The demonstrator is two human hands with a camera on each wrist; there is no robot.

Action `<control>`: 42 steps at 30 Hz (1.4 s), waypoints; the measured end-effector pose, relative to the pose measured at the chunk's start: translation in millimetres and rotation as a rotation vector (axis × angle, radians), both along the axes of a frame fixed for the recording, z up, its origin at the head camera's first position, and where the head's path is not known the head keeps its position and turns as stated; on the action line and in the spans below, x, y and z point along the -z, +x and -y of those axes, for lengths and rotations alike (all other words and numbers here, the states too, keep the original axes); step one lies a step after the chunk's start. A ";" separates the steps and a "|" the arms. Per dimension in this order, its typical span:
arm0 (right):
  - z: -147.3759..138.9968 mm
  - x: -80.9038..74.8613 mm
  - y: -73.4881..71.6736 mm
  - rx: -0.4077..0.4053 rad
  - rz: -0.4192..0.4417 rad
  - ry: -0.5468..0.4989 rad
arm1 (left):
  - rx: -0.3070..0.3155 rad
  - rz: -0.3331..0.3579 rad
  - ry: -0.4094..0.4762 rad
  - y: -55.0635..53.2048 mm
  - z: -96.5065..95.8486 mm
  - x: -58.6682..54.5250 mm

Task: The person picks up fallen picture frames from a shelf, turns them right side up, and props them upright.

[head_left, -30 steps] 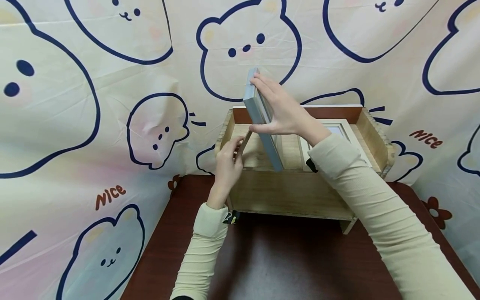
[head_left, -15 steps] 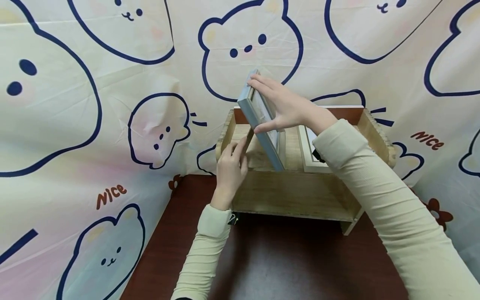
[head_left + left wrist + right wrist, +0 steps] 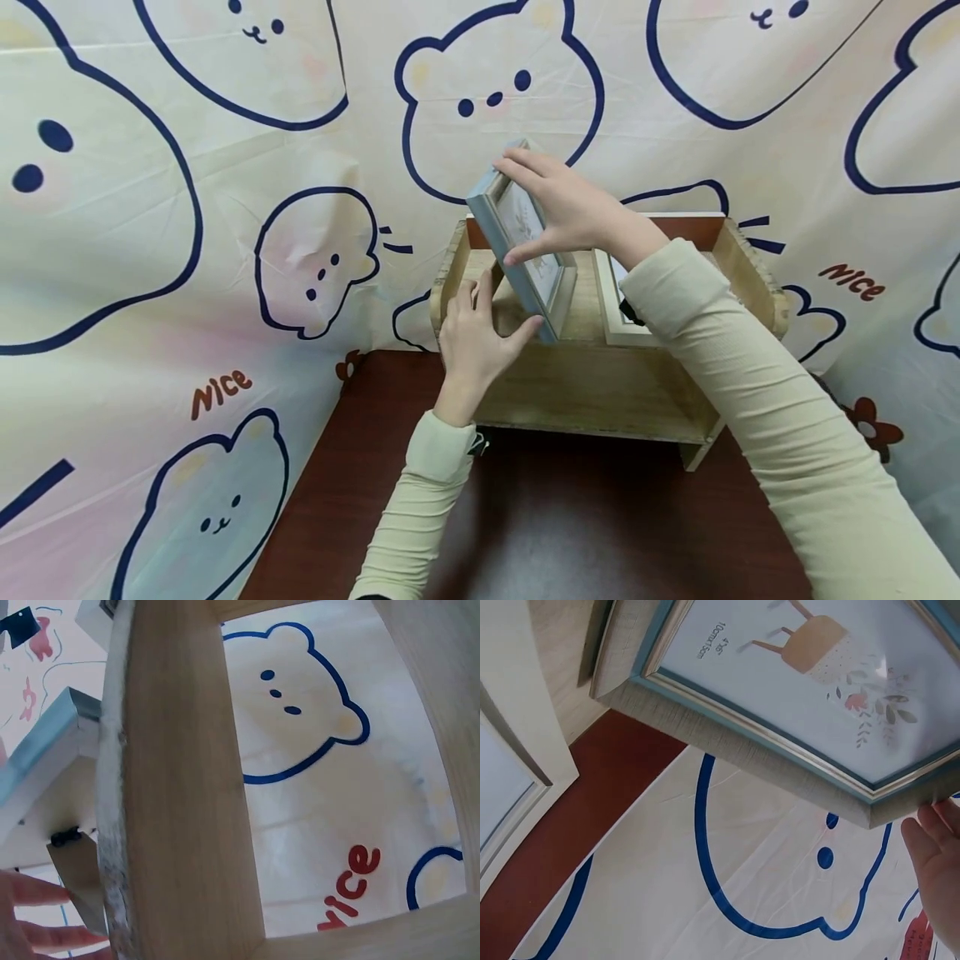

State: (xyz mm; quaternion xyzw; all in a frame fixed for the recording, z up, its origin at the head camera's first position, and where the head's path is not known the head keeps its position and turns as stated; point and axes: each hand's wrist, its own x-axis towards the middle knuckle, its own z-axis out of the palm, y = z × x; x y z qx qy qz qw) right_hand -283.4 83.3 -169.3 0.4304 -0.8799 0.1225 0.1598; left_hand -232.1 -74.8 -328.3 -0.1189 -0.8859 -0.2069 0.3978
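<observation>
My right hand point(image 3: 570, 204) grips a blue-edged picture frame point(image 3: 519, 218), fingers over its upper edge and thumb at the near side edge. The frame leans at a tilt over the top of a wooden shelf point(image 3: 585, 387). In the right wrist view its front point(image 3: 776, 667) shows a printed chair and flowers. My left hand point(image 3: 474, 350) is at the back, thumb spread out against the frame's lower near edge. In the left wrist view, its fingers touch the brown stand leg point(image 3: 81, 881), which juts from the frame's back.
A white picture frame point(image 3: 628, 331) lies on the shelf top to the right, partly behind the right forearm. Raised side boards point(image 3: 750, 267) and a reddish back board bound the shelf top. The shelf stands on a dark red-brown table point(image 3: 570, 533), before a bear-patterned cloth point(image 3: 300, 150).
The picture frame has turned so more of its front faces the head camera, its upper end shifting left. My left hand has moved slightly right, and its thumb has spread to the frame's edge.
</observation>
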 end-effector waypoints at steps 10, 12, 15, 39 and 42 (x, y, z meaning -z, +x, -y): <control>7.8 4.7 -3.6 0.008 -0.046 -0.100 | -0.027 0.103 0.003 -3.3 4.4 -4.8; 6.6 4.7 -7.1 -0.006 -0.019 -0.151 | -0.021 0.105 0.000 -3.7 5.5 -4.6; 4.0 4.8 -15.3 -0.005 0.043 -0.236 | -0.013 0.105 -0.001 -3.9 6.6 -3.9; -4.6 -1.5 -44.5 0.240 0.453 -0.531 | 0.034 0.073 0.048 -4.8 4.8 -1.8; -2.9 -0.3 -44.6 0.237 0.491 -0.566 | 0.043 0.063 0.081 -4.2 6.7 -2.6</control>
